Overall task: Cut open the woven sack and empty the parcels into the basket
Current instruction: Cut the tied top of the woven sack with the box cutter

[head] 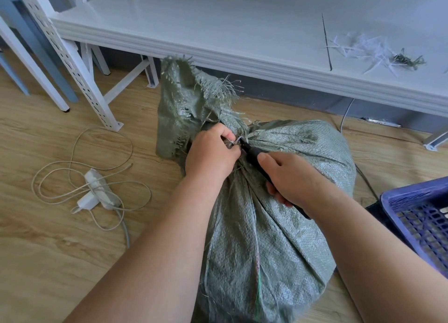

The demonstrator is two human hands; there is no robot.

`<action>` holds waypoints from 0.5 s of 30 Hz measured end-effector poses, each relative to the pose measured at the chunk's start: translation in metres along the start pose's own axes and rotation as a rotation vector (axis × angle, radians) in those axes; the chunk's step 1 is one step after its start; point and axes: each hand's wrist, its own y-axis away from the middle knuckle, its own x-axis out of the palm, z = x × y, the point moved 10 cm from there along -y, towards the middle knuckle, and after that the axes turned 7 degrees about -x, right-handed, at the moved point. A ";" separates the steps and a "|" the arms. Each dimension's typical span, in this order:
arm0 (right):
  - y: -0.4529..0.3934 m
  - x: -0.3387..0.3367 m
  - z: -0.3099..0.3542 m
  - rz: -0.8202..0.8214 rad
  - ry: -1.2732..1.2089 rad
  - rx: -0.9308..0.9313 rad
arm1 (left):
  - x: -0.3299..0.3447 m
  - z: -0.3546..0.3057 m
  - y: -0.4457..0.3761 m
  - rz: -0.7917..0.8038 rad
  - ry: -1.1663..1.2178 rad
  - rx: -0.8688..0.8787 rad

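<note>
A full grey-green woven sack stands on the wooden floor, its neck bunched and tied, its frayed top flopped toward the back left. My left hand pinches the tie at the neck. My right hand grips a black-handled cutter, whose tip sits at the tie right beside my left fingers. The blue-purple plastic basket stands at the right edge, partly out of frame. The parcels are hidden inside the sack.
A white shelf runs across the back, with shredded strips and a thin black tie on its right part. A white power strip with looped cable lies on the floor to the left. White rack legs stand at back left.
</note>
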 end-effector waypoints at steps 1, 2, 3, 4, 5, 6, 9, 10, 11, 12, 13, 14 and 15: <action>0.000 0.000 0.000 0.002 -0.003 -0.001 | -0.001 -0.001 0.001 -0.004 0.026 0.003; 0.000 0.000 0.001 0.003 -0.001 -0.006 | -0.004 -0.001 0.001 -0.017 0.053 0.003; 0.001 -0.001 0.002 0.003 0.007 -0.012 | -0.007 -0.002 0.002 -0.040 0.075 0.007; 0.000 -0.003 0.003 0.003 0.016 -0.019 | -0.010 -0.004 0.003 -0.066 0.090 0.016; 0.000 -0.005 0.003 0.005 0.029 -0.024 | -0.012 -0.006 0.004 -0.088 0.097 0.027; -0.001 -0.007 0.004 0.011 0.044 -0.027 | -0.013 -0.008 0.004 -0.102 0.098 0.040; -0.002 -0.009 0.004 0.028 0.058 -0.023 | -0.013 -0.012 0.006 -0.111 0.085 0.068; -0.002 -0.009 0.003 0.023 0.042 -0.020 | -0.013 -0.013 0.006 -0.111 0.080 0.074; -0.001 -0.009 0.003 0.014 0.026 -0.018 | -0.014 -0.014 0.006 -0.110 0.077 0.076; -0.001 -0.008 0.002 0.003 0.017 -0.020 | -0.014 -0.014 0.006 -0.110 0.075 0.076; -0.001 -0.007 0.002 -0.008 0.013 -0.024 | -0.014 -0.014 0.006 -0.110 0.074 0.076; -0.002 -0.007 0.002 -0.014 0.012 -0.027 | -0.014 -0.014 0.006 -0.109 0.074 0.078; -0.002 -0.007 0.002 -0.019 0.010 -0.030 | -0.013 -0.014 0.006 -0.106 0.076 0.083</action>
